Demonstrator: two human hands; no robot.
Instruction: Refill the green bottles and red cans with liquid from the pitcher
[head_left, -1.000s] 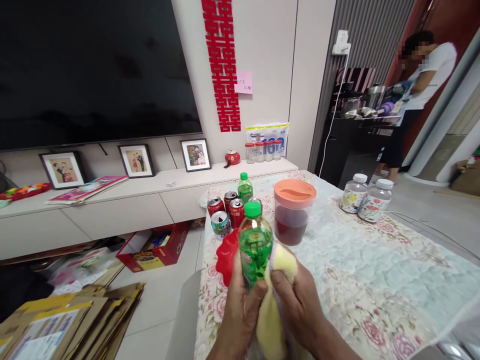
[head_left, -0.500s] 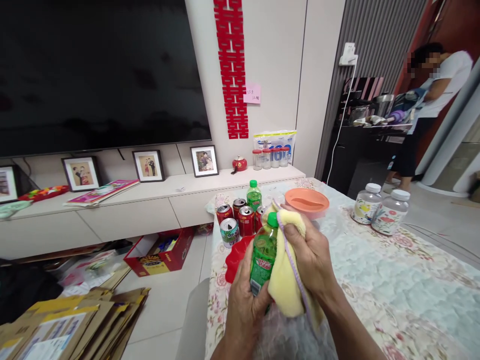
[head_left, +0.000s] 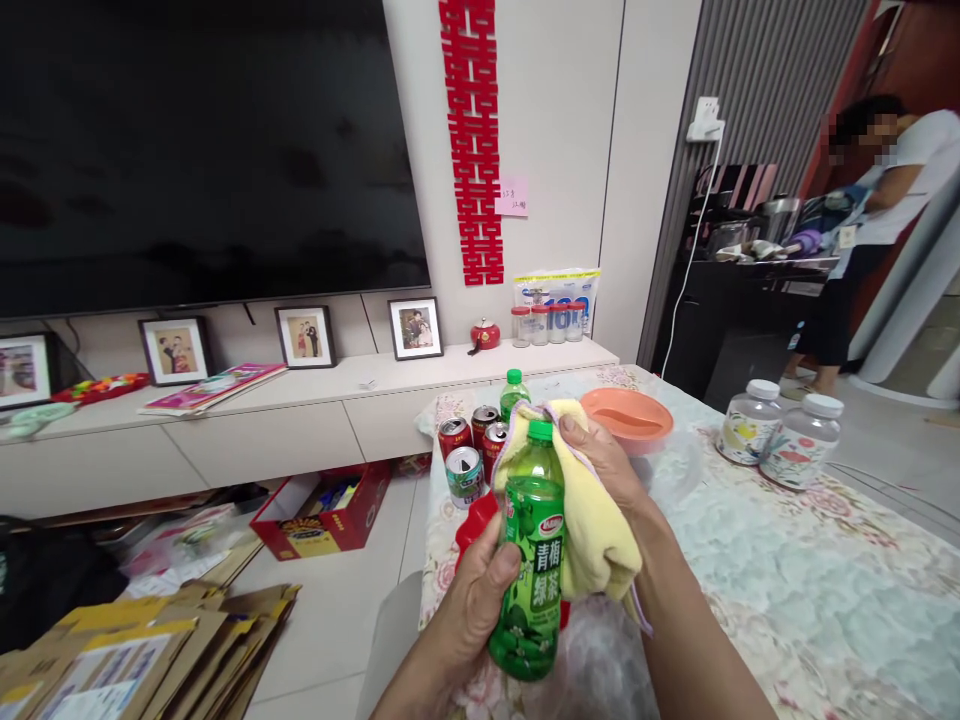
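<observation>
Rotated label-forward since earlier, green bottle (head_left: 536, 565) is occupying lower centre, left hand (head_left: 472, 592) clamping its middle, right hand (head_left: 609, 468) clutching yellow cloth (head_left: 596, 535) beside cap (head_left: 541, 430).

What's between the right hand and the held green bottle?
The yellow cloth. The head view shows it gripped in the right hand, beside and behind the neck of the held green bottle.

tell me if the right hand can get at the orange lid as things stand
Probably yes: the orange lid appears just beyond the right hand, its top largely in view, though that hand would likely have to let go of the yellow cloth first.
</observation>
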